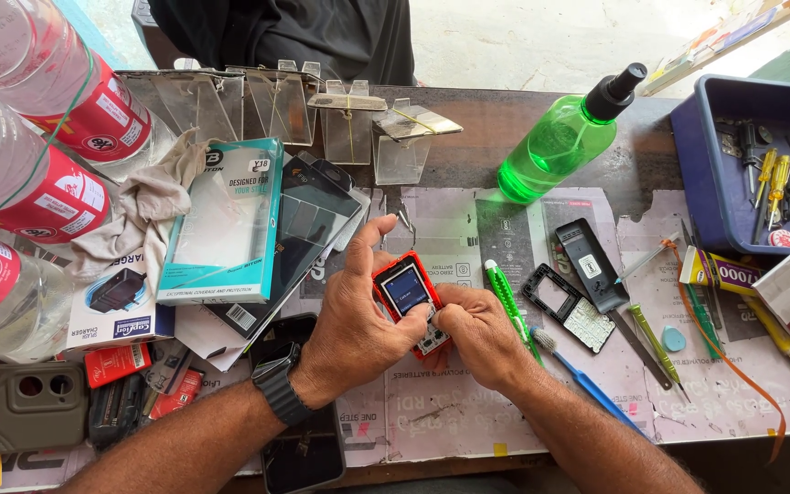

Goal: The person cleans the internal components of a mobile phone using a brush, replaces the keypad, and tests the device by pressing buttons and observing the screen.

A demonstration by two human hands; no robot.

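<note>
A small red keypad phone (406,288) with a blue screen lies face up between both hands, its lower front removed so the circuit board (432,340) shows. My left hand (354,320), with a dark watch on the wrist, grips the phone's left side, forefinger raised. My right hand (482,334) pinches the phone's lower end at the bare board. A black phone frame with a loose keypad (567,306) and a black battery (591,265) lie just right of my hands.
A green spray bottle (564,137) lies at the back. A green-handled tool (505,293), a blue toothbrush (587,384) and a green screwdriver (656,343) lie right. A blue tray of tools (715,192) sits far right. Boxed accessories (226,220) and water bottles (20,183) crowd the left.
</note>
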